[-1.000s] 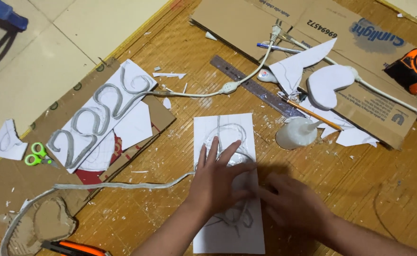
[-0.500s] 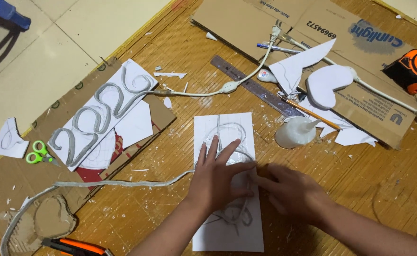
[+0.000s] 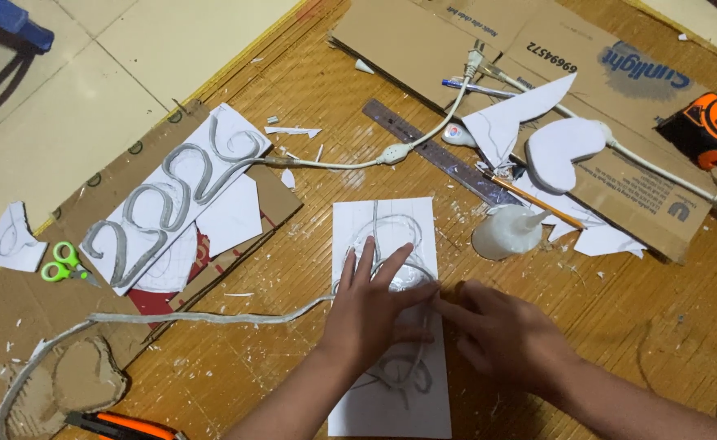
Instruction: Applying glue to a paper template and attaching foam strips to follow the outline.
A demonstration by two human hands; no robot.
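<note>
Centrally, your left hand (image 3: 372, 314) is spreading its fingers (image 3: 368, 262) flat, pinning the grey rope (image 3: 212, 318) onto the white sheet (image 3: 387, 220), while your right hand (image 3: 505, 334) is pinching it beside them. Upper loops are appearing laid already; the lower outline is seemingly awaiting rope. Your hands are hiding the middle, and the sheet's bottom edge is running out of frame on the wooden surface (image 3: 619, 301).

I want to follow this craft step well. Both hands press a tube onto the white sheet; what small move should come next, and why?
Probably slide the right hand a little along the curve while the left hand lies flat on top. The tube trails loose off the left side of the sheet, and the drawn loop near the bottom edge looks uncovered.
</note>
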